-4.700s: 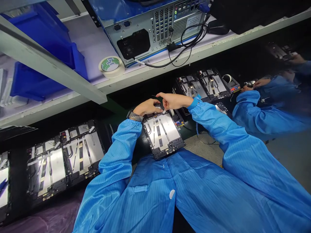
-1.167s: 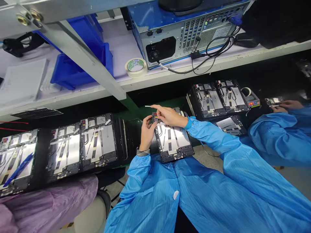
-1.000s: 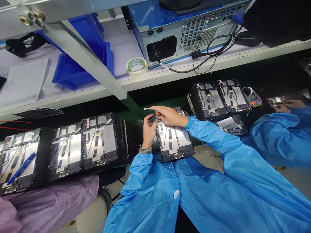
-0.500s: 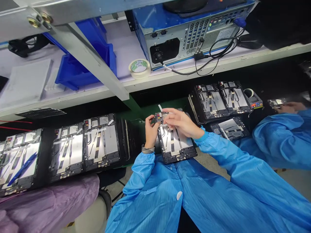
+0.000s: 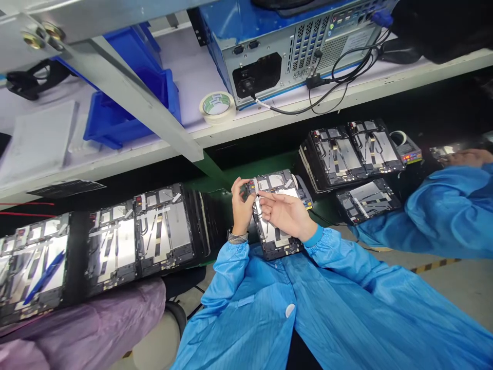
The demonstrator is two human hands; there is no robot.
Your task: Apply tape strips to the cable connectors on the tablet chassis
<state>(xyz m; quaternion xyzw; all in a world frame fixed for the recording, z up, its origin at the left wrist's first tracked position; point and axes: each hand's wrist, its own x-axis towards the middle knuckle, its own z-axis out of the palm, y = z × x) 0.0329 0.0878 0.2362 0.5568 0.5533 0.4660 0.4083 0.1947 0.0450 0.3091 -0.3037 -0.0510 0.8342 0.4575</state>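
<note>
Bare metal shows across the back of a tablet panel (image 5: 272,239) lying flat on the bench (image 5: 217,203) directly before the person's chest, its long axis running nearly 12 to 6, the top leaning slightly toward 11. The left hand (image 5: 241,205) is the nearer to the panel's top-left corner: its grip is closed, fingers curled round a small dark part (image 5: 246,191) at that corner, though from here I can't tell whether the part is loose or fixed to the panel. The right hand (image 5: 285,216) is open, fingers spread toward 10 o'clock over the panel's upper half, and holds nothing I can see; whether its fingertips touch the metal is hard to say. Room is limited on both sides: a row of similar panels (image 5: 162,231) lies near at 9 o'clock, and another group (image 5: 350,154) sits at 2 o'clock. Beyond them at 3 o'clock is a co-worker's blue sleeve (image 5: 442,210). At 12 o'clock, a shelf (image 5: 269,123) carries a computer case (image 5: 292,56) and a roll of masking tape (image 5: 216,107).
</note>
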